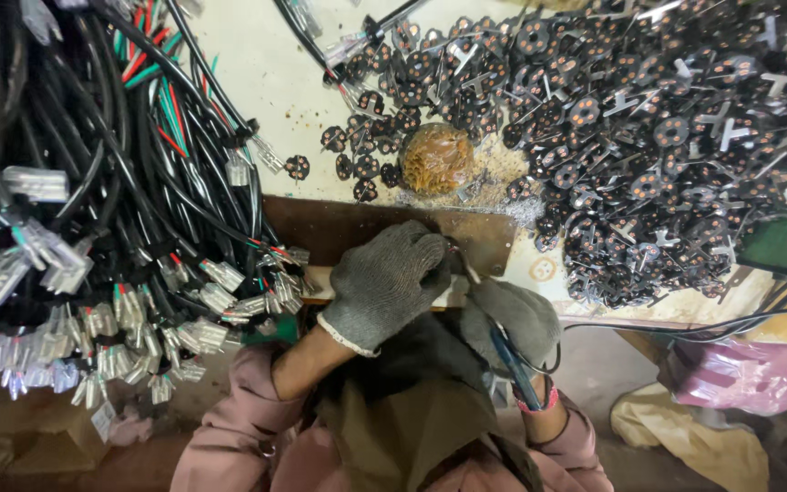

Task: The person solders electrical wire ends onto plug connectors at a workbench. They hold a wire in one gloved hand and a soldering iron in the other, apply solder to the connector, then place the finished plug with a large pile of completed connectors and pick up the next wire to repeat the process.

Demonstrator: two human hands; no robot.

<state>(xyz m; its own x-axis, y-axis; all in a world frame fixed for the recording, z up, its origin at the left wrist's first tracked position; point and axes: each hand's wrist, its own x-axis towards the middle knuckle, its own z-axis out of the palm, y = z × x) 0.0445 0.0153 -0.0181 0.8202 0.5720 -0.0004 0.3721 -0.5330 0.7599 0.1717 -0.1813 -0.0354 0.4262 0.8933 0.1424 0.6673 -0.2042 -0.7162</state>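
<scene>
My left hand [386, 284], in a grey knit glove, is curled into a fist at the front edge of a brown metal plate [357, 228]. It pinches a small part that the fingers mostly hide. My right hand [514, 317], also in a grey glove, sits just to the right and touches the left one. It grips a blue-handled pen-shaped tool [514, 364] whose thin tip [463, 264] points up at the left fingertips. A dark cord runs from the tool towards the right.
A big heap of black round inserts with copper dots and metal prongs [649, 137] covers the bench's right side. A brass-wool ball [436, 157] lies beside it. Bundles of black cables with sleeved metal terminals [111, 273] hang on the left. A pink bag [749, 374] sits lower right.
</scene>
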